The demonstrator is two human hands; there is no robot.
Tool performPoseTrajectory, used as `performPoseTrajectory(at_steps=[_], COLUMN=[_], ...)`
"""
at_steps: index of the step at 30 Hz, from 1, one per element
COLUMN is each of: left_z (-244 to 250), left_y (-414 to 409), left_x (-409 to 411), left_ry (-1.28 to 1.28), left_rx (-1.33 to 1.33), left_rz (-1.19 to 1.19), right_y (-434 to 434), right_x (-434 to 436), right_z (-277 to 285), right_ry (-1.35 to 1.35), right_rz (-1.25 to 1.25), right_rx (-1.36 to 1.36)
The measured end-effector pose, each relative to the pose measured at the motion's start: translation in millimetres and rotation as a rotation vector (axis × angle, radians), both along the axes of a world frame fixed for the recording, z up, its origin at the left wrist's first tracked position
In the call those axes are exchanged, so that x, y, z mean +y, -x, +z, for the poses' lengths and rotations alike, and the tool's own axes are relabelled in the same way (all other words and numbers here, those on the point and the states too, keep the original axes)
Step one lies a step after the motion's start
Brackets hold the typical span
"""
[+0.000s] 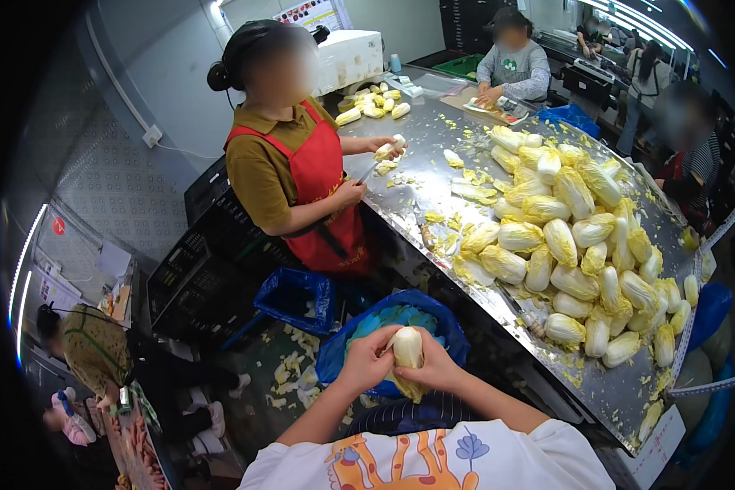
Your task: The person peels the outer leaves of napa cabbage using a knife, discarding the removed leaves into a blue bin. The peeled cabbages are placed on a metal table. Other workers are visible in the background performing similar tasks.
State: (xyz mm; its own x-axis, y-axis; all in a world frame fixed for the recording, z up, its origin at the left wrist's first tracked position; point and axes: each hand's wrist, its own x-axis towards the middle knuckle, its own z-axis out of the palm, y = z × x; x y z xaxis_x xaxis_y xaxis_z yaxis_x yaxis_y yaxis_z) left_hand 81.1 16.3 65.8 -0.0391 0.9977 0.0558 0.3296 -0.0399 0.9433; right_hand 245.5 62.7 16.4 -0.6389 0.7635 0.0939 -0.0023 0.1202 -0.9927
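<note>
Over the lap, a small napa cabbage stands with its white base up and yellow leaf tips down. My left hand grips it from the left, with the fingertips at the edge of an outer leaf near the base. On the other side my right hand is wrapped around the head, thumb across its front. Just beyond both hands is a bin with a blue plastic liner, and lighter blue plastic shows inside it. To the right, a big pile of napa cabbages lies on the steel table.
A co-worker in a red apron holds a cabbage and a knife. A second blue-lined bin stands beside leaf scraps on the floor. Trimmed cabbages lie at the table's far end, near another person.
</note>
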Motion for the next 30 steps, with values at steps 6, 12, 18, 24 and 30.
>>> performPoseTrajectory(at_steps=[6, 12, 18, 24, 30], left_z=[8, 18, 14, -7, 2], left_y=[-10, -13, -7, -6, -11], left_x=[3, 1, 4, 5, 0], left_ry=[-0.175, -0.232, -0.189, 0.126, 0.113], left_rx=[0.096, 0.235, 0.089, -0.324, -0.283], left_rz=[0.124, 0.198, 0.231, 0.038, 0.121], right_y=[-9, -3, -4, 4, 1], right_x=[4, 11, 10, 4, 8], right_z=[19, 2, 6, 17, 19], right_ry=[0.32, 0.436, 0.707, 0.755, -0.086], right_rz=[0.089, 0.088, 0.18, 0.138, -0.09], right_rx=[0.17, 0.341, 0.536, 0.713, 0.031])
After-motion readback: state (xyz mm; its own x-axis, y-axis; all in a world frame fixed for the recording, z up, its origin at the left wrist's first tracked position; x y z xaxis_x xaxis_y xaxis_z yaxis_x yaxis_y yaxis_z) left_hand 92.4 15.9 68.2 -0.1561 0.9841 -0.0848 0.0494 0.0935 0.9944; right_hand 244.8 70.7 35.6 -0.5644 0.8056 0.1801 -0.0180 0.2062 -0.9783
